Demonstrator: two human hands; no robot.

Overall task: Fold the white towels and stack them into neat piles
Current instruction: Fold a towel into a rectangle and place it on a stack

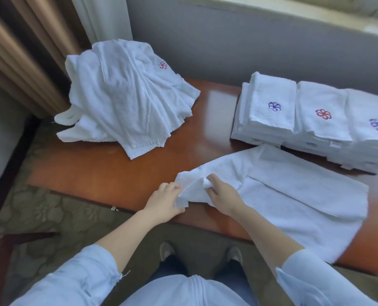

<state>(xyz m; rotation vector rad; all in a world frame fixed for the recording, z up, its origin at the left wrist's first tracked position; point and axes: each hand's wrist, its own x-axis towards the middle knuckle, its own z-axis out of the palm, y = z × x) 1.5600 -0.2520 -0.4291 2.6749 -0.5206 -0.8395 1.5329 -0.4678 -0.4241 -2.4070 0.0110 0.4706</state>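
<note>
At the near edge of the worktop (108, 168), both forearms reach forward with wrists bent down. The left hand (164, 200) and right hand (222, 195) sit close together, each grip pinching the bunched left end of a white towel (294, 191). The towel spreads flat to the right of the hands, creased, with its near edge hanging over the worktop. An unfolded heap (121, 102) lies far left and folded piles (316, 120) far right.

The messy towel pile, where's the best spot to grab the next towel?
Probably the banded hem sticking out flat at the near edge of the heap. Come from the front, the person's side, and pinch a corner; the rest is bunched.
</note>
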